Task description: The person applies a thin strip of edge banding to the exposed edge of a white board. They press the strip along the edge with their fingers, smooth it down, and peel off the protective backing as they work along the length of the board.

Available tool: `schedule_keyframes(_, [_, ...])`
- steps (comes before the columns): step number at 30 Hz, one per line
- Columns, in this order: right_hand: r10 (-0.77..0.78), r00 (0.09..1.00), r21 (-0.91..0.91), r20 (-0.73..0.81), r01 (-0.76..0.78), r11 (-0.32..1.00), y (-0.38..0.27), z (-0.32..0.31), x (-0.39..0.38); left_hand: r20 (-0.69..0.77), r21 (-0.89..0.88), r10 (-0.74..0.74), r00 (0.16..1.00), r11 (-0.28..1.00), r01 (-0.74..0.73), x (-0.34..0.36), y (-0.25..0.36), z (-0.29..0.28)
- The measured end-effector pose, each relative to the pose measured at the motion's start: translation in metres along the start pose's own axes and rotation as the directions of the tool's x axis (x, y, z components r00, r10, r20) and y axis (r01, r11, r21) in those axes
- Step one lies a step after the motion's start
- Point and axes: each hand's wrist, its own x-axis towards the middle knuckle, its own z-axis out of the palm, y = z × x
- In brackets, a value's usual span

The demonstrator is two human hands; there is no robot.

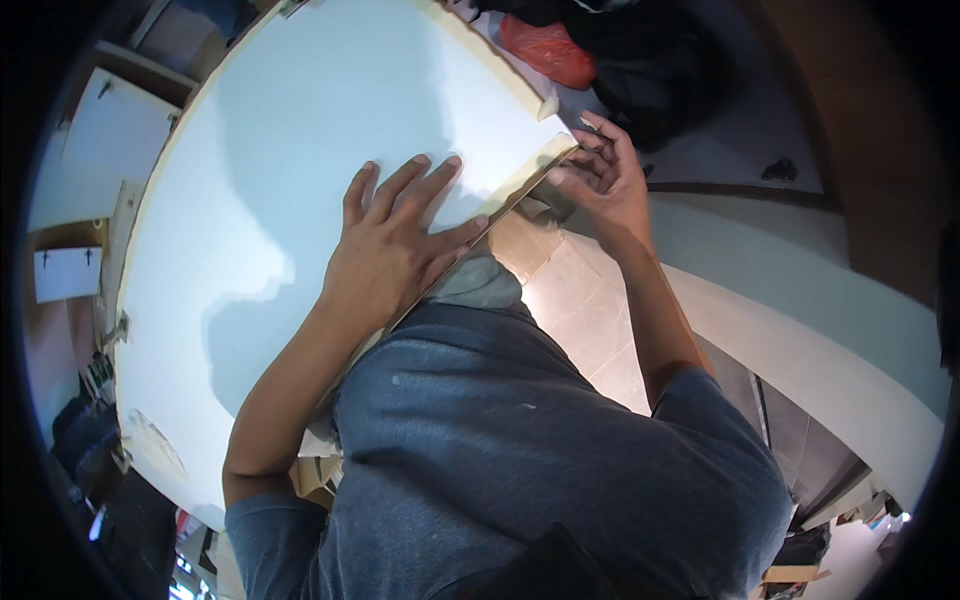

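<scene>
A large white panel [300, 110] lies in front of me, with pale yellowish tape [518, 187] along its edges. My left hand [395, 235] rests flat on its surface near the front edge, fingers spread and thumb beside the taped border. At the panel's right corner, my right hand [605, 180] is curled around the edge. Its thumb meets the taped side, while the other fingers are bent at the corner. Whether it also pinches a tape end is too small to tell. Close to those fingers, a loose flap of tape [548, 105] stands up from the border.
Beyond the corner lie a red plastic bag [548, 52] and dark bundled material [665, 75]. A long pale curved surface [780, 270] stretches along my right. White cabinet-like pieces [115, 130] with dark fittings stand at the left. Tiled floor [590, 310] shows below the panel.
</scene>
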Motion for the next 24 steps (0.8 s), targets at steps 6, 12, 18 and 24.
schedule_keyframes(6, [0.111, 0.983, 0.116, -0.149, -0.094, 0.989, 0.008, 0.011, 0.017, 0.131, -0.031, -0.099, 0.986, 0.994, 0.104, -0.061, 0.000, -0.008])
schedule_keyframes(12, [0.141, 0.969, 0.138, -0.201, -0.114, 0.984, 0.013, 0.017, 0.029, 0.190, 0.059, -0.181, 0.965, 0.983, 0.173, -0.137, -0.011, -0.014])
schedule_keyframes(18, [0.079, 0.980, 0.072, -0.181, -0.067, 0.995, 0.006, 0.012, 0.017, 0.075, 0.071, -0.259, 0.963, 0.965, 0.254, -0.230, -0.015, -0.021])
schedule_keyframes(24, [-0.006, 0.985, -0.015, -0.170, 0.003, 1.000, -0.002, -0.002, 0.022, -0.057, -0.027, -0.301, 0.952, 0.953, 0.300, -0.262, -0.015, -0.041])
